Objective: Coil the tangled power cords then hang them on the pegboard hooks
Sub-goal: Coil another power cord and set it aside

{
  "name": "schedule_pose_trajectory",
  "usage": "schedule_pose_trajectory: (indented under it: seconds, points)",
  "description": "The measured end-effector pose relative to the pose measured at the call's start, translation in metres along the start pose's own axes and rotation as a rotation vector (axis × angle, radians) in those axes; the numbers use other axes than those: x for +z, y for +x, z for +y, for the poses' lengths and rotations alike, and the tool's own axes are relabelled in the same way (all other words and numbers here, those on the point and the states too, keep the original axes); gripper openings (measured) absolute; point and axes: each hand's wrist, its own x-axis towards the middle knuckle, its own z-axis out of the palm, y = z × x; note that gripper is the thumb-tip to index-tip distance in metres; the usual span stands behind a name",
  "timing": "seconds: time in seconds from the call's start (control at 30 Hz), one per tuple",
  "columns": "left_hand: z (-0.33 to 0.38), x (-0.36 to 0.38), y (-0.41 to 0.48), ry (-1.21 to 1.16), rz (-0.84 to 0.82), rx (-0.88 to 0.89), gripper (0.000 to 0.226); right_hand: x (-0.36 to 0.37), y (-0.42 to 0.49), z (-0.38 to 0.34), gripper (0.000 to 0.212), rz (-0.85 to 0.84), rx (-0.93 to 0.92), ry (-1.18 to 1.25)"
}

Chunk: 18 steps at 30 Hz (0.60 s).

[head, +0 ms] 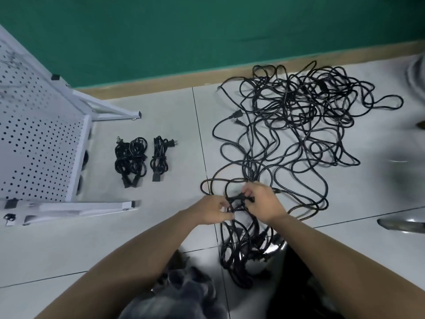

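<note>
Both hands meet low over the tiled floor (172, 111), close together and working the same black cord. The left hand (212, 211) has its fingers curled round a few strands. The right hand (264, 203), just beside it, is curled too and pinches a thick black plug end (239, 199) that lies across the gap between the two hands. Directly under the hands a bunch of loops (239, 247) hangs down towards the person's lap and ends in a dark clump near the floor. How many cords are in it cannot be told.

Beyond the right hand, and joined to it by several strands, the tangled pile (299, 116) sprawls over the tiles as far as the baseboard (161, 82) under the green wall (207, 31). Loose plugs show along its edge on the left hand's side.

Well out past the left hand lie cords already coiled: a double bundle (130, 162) and, just beside it on the side nearer the hands, a single bundle (159, 158), each with its plugs poking out of the ends. Further out on that side stands the white pegboard (39, 143) on its splayed feet. Thin wire shapes at its far top corner are too blurred to make out.

Out past the right hand a shiny metal piece (400, 224) sits at the frame's edge.
</note>
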Motion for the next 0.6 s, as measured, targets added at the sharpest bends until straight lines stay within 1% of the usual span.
schedule_pose_trajectory:
  seconds: [0.1, 0.17, 0.27, 0.37, 0.43, 0.5, 0.57, 0.6]
  points:
    - [-0.006, 0.008, -0.001, -0.018, -0.012, -0.027, 0.057, 0.000, -0.008, 0.005, 0.032, -0.017, 0.033, -0.045]
    - [-0.010, 0.010, -0.003, -0.024, -0.042, -0.027, 0.062, -0.001, -0.014, 0.011, 0.035, 0.006, 0.086, -0.053]
    - [-0.017, 0.011, -0.002, 0.008, -0.069, 0.001, 0.074, -0.001, -0.020, 0.017, 0.038, 0.066, 0.190, -0.002]
    - [-0.021, 0.013, 0.000, -0.035, -0.027, 0.027, 0.078, 0.000, -0.022, 0.018, 0.050, 0.070, 0.261, 0.065]
    - [-0.024, 0.014, 0.002, -0.075, 0.018, 0.052, 0.072, -0.001, -0.024, 0.020, 0.057, 0.067, 0.304, 0.112]
    - [-0.024, 0.012, 0.004, -0.149, 0.103, 0.079, 0.062, -0.001, -0.026, 0.020, 0.064, 0.065, 0.302, 0.105]
    - [-0.019, 0.006, 0.005, -0.265, 0.234, 0.105, 0.047, 0.000, -0.028, 0.018, 0.068, 0.070, 0.263, 0.076]
    - [-0.016, 0.001, 0.006, -0.282, 0.327, 0.104, 0.040, 0.000, -0.030, 0.016, 0.067, 0.089, 0.236, 0.055]
